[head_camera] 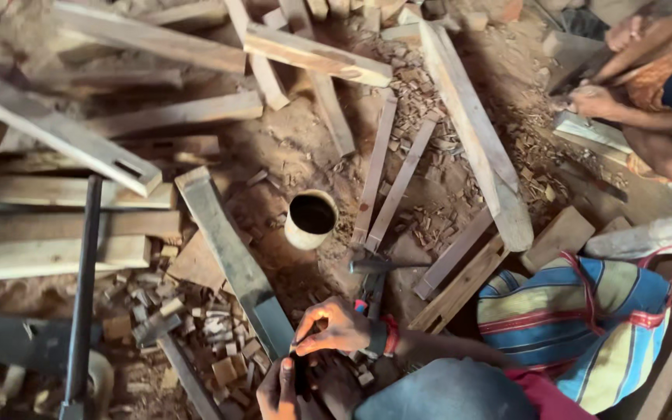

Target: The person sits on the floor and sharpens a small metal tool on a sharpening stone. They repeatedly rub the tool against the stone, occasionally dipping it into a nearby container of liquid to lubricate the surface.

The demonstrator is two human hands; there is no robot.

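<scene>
A: Take the round cup (311, 219) standing on the dirt floor as the marker. Where are the hands?

B: Both are well below it, at the bottom edge. The right hand (334, 327) is curled, thumb and forefinger pinched together in a ring, with a dark watch and a red band at its wrist. What the pinch holds is too small to make out.

A: And the left?

B: The left hand (280, 390) sits just under the right, touching it, fingers bent round something small and dark (I cannot tell what it is, or how firmly it is gripped).

A: What lies near them?

B: A long grey wooden plank (231, 257) runs from left of the cup down to the hands. Small wood offcuts (211, 342) are scattered left of the hands. Pliers (370, 292) lie below the cup, just above the right wrist. A striped bag (585, 319) sits down to the cup's right.

A: Anyone else?

B: Another person's hand (594, 101) rests on wood far up to the cup's right.
</scene>
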